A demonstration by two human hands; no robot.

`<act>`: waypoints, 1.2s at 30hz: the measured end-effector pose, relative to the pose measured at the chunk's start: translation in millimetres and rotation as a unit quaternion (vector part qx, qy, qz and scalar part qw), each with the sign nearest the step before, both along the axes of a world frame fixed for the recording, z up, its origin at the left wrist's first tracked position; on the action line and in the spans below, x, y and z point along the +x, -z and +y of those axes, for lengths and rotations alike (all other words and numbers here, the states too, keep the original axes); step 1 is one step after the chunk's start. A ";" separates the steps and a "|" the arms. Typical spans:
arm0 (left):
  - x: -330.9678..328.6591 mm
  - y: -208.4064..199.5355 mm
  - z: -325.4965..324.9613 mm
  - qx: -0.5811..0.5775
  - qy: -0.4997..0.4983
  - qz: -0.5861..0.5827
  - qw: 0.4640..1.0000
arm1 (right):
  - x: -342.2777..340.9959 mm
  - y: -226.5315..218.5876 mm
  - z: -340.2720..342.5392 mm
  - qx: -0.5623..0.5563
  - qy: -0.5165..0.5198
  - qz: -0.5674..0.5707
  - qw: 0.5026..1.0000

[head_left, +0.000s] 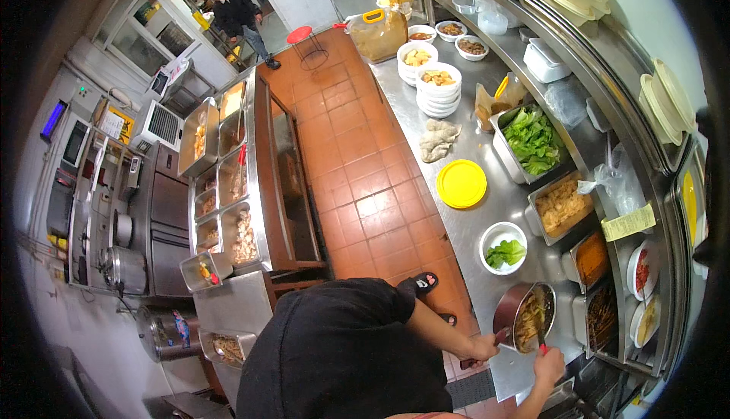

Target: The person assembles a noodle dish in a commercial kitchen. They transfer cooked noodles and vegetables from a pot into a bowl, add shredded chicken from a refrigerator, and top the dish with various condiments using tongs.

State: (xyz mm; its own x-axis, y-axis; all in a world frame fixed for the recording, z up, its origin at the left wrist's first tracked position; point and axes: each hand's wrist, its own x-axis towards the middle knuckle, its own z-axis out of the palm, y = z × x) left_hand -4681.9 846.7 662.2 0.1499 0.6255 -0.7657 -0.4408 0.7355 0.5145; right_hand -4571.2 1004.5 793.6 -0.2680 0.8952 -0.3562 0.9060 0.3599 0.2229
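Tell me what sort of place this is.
Most likely a restaurant kitchen: a long steel counter lined with metal ingredient trays, stacked white bowls of food, and a person's hands working a saucepan.

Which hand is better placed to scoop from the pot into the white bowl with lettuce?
Right, probably. The right hand already holds a red-handled utensil dipped in the pot. The left hand grips the pot's handle, steadying it. The white bowl sits just beyond the pot on the steel counter.
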 end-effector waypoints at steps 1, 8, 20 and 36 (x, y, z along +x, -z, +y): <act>-2.3 0.9 0.9 -0.003 -0.018 0.007 1.000 | -3.9 4.2 -1.2 -0.011 -0.006 0.040 0.999; -25.3 22.8 -22.8 0.095 0.060 0.078 0.991 | 10.4 8.7 -13.2 -0.184 -0.017 0.041 0.982; -54.9 -34.8 1.1 -0.005 -0.019 -0.051 0.999 | 7.5 9.1 -21.8 -0.141 0.060 0.056 0.987; -53.6 -26.7 4.9 -0.006 -0.020 -0.110 0.994 | -30.9 2.2 -13.0 -0.117 -0.002 0.134 0.984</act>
State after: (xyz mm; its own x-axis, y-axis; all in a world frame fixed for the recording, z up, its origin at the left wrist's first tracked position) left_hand -4735.5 851.5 688.9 0.2893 0.6255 -0.7247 -0.5707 0.7205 0.3940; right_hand -4602.1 991.5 791.4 -0.3843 0.7952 -0.4691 0.9192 0.3771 -0.1137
